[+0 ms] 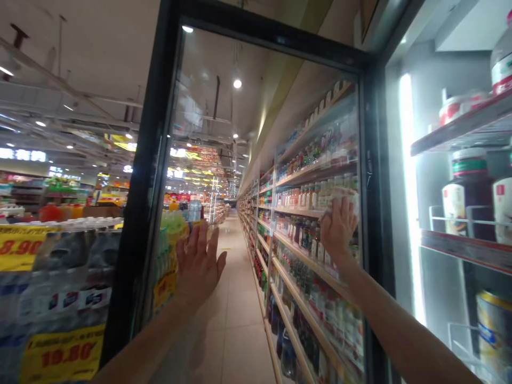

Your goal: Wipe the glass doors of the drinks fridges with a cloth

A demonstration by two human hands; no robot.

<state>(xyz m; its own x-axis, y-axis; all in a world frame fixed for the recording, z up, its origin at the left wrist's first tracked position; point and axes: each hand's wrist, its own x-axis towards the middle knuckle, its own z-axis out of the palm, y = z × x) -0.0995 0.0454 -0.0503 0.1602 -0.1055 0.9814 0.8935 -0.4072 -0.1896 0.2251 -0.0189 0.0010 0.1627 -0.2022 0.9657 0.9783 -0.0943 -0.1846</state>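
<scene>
A glass door (pixel 149 160) with a black frame stands swung open in front of me. My left hand (pixel 199 261) is raised at the left part of the pane, fingers spread and holding nothing; it appears to rest on the glass. On the right part of the pane, my right hand (pixel 340 229) presses a pale cloth (pixel 344 194) against the glass. Part of the cloth is hidden behind the fingers and palm. Shelves of bottles show through or in the pane behind both hands.
To the right is a lit refrigerated cabinet (pixel 424 133) with dark bottles (pixel 472 192) on its shelves. Stacked packs of bottled drinks (pixel 68 298) with yellow price signs (pixel 62 354) stand at the left. A tiled aisle floor (pixel 228 320) shows through the glass.
</scene>
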